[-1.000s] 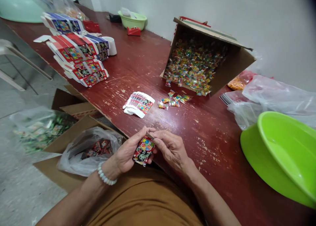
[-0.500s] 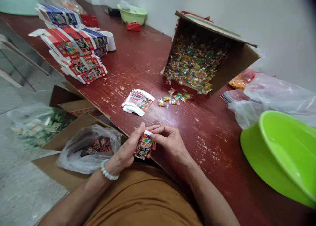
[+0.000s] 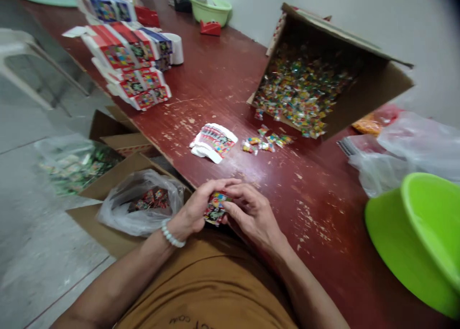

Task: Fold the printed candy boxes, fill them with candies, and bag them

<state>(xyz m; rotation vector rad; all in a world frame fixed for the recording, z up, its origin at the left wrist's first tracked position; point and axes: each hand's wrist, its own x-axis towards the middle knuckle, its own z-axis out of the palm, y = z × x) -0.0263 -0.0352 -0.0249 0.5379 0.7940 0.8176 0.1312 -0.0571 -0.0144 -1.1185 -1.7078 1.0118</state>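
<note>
Between my two hands, just over the table's front edge, is a small printed candy box (image 3: pixel 215 208), red and black with bright pictures. My left hand (image 3: pixel 196 205) wraps its left side and top, a beaded bracelet at the wrist. My right hand (image 3: pixel 253 213) closes on its right side, the thumb lying on the printed face. The fingers cover the box's top end. Beyond the hands lies a fanned stack of flat white-edged candy boxes (image 3: pixel 214 142). Several wrapped candies (image 3: pixel 266 142) are scattered to its right.
A tipped cardboard carton (image 3: pixel 373 87) full of wrapped candies stands at the back. At right are a green basin (image 3: pixel 384 223) and plastic bags (image 3: pixel 413 137). Stacked printed boxes (image 3: pixel 122 55) stand back left. An open carton with a plastic bag (image 3: pixel 118 209) sits below the table edge.
The white flap at the box's top end no longer shows; my left thumb and fingers have come over it. The whole view has shifted, so the table things appear further right.
</note>
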